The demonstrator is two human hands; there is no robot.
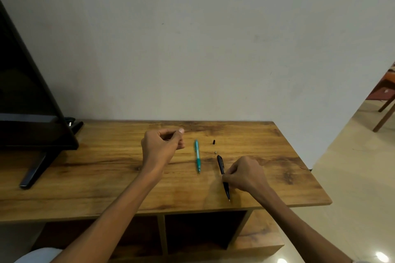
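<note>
Black pen (220,163) is on the right half of the wooden tabletop (106,166), long axis running front-to-back w/ the writing tip toward the near edge. The right hand (245,175) pinches it approx mid-barrel, coming in from the pen's right side. Just past its far end sit a tiny silver bit (215,152) and a small black cap (213,142), roughly in line w/ the barrel, so imo the right hand's nearer to those. The teal pen (197,156) lies parallel on the left, and the left hand (160,147) hovers beyond it w/ fingers curled in, can't tell if it's holding anything.
</note>
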